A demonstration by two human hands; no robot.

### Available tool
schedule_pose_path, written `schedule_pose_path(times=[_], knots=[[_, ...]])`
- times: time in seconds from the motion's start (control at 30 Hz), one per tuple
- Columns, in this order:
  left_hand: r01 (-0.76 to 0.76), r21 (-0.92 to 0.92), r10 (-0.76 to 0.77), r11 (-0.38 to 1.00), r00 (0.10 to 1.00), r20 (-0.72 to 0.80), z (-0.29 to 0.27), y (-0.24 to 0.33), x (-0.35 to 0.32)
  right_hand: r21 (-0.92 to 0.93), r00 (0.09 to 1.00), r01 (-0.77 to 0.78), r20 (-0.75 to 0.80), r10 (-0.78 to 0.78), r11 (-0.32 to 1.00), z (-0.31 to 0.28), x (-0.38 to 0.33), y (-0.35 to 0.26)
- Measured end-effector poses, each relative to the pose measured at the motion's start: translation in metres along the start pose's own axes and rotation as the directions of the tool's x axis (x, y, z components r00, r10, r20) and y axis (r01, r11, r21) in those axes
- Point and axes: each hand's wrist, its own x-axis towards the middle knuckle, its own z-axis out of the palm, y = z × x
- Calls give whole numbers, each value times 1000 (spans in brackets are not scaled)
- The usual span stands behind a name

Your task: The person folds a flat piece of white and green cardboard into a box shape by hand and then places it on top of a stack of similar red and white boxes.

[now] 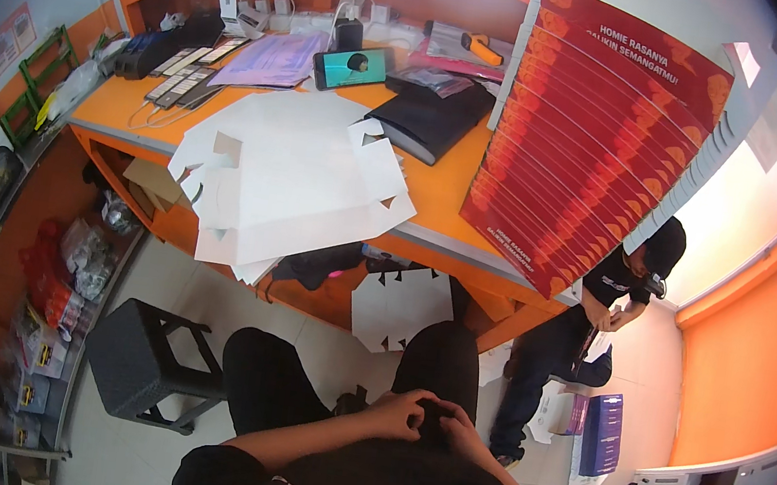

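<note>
Over my lap, my left hand [398, 414] has its fingers curled round toward the thumb. My right hand [462, 431] meets it at the fingertips, its fingers bent too. No object shows in either hand. Ahead on the orange table [437, 212] lies a stack of flat white die-cut cardboard sheets [293, 181], overhanging the near edge. To its right a tall stack of red printed folded boxes [599, 133] stands up from the tabletop. A phone [351, 68] with a lit screen leans behind the sheets, beside a black folder [436, 116].
A co-worker in dark clothes [634, 275] sits at the right, hands on a small item, near a purple box [602, 433] on the floor. At my left stands a black stool [147, 363], beyond it a shelf with wrapped goods [87, 262]. A white sheet [399, 308] leans under the table.
</note>
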Motion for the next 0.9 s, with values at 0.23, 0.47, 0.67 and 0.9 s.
schedule_pose_path(times=[0.23, 0.47, 0.67, 0.9], knots=[[-30, -169, 21, 985, 998, -57, 8, -17, -7, -242, 971, 235, 9, -240, 941, -14, 1, -33], [102, -203, -52, 974, 970, 237, 6, -29, -9, 66, 938, 337, 57, -341, 939, -13, -3, -77], [170, -251, -111, 953, 967, 230, 8, -38, -9, 668, 872, 240, 170, -459, 704, 18, -11, -121], [226, -240, -174, 944, 960, 220, 4, -34, -16, 864, 584, 273, 201, -787, 424, 31, -10, -186]])
